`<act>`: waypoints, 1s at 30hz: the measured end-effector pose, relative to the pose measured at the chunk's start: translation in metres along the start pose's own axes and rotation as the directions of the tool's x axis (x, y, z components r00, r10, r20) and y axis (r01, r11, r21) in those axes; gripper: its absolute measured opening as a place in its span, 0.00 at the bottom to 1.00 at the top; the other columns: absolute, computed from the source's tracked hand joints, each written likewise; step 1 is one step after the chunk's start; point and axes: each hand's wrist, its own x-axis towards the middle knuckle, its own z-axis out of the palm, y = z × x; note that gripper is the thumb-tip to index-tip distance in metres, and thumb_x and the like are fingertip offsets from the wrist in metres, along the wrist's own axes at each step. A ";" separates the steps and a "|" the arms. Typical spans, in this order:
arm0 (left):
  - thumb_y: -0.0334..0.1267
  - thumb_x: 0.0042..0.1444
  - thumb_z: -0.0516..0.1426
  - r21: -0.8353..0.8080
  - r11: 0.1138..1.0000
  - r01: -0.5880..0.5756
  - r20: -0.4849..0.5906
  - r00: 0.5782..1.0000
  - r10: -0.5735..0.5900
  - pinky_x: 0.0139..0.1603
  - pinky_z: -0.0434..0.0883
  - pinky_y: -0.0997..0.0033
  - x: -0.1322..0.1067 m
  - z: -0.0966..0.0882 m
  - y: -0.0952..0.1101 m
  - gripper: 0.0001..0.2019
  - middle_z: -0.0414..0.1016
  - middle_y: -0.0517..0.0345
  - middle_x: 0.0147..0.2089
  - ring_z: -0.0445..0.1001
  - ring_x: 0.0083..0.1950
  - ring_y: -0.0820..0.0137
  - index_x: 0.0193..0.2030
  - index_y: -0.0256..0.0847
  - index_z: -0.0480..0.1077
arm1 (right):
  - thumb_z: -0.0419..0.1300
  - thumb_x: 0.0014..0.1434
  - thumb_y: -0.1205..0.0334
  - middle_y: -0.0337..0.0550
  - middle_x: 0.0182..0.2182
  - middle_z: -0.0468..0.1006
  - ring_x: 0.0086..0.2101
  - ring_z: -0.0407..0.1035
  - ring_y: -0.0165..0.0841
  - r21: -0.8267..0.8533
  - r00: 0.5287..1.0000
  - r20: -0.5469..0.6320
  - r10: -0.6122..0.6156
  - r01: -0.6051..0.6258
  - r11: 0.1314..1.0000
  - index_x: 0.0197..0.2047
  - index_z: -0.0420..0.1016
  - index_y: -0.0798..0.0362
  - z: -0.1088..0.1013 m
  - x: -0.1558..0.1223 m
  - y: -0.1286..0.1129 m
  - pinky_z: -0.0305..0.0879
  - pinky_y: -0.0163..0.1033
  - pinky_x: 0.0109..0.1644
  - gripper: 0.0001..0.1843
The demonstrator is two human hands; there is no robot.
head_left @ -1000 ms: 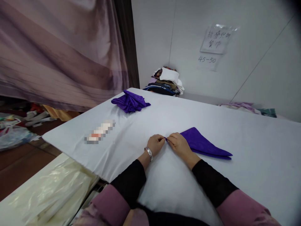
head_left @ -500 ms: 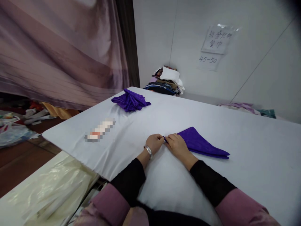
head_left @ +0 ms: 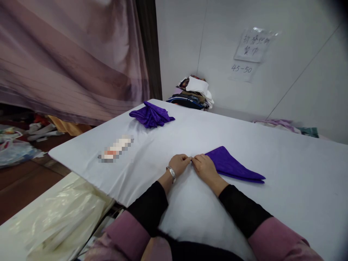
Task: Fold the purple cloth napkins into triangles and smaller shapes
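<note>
A purple cloth napkin (head_left: 233,167), folded into a flat triangle, lies on the white-covered table (head_left: 272,145). My left hand (head_left: 179,165) and my right hand (head_left: 204,166) meet at its near left corner, fingers pinched together on the tip. The right hand rests partly on the napkin. A silver bracelet (head_left: 171,173) is on my left wrist.
A crumpled purple cloth (head_left: 151,115) lies at the table's far left. A blurred-out small object (head_left: 116,148) sits near the left edge. Stacked clothes (head_left: 193,92) stand by the wall. A plastic-covered surface (head_left: 51,224) is at lower left, a curtain (head_left: 67,61) behind.
The purple tip that showed between my fingertips is now covered by them. The hands have stayed in place.
</note>
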 end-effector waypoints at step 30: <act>0.45 0.55 0.50 0.192 0.977 -0.089 0.064 0.995 0.078 0.31 0.62 0.73 0.000 -0.009 -0.002 0.15 0.74 0.60 0.25 0.70 0.31 0.70 0.25 0.43 0.73 | 0.48 0.64 0.61 0.45 0.36 0.72 0.37 0.63 0.35 0.269 0.999 0.025 0.045 -0.049 0.962 0.44 0.72 0.53 -0.002 -0.004 0.000 0.60 0.40 0.43 0.13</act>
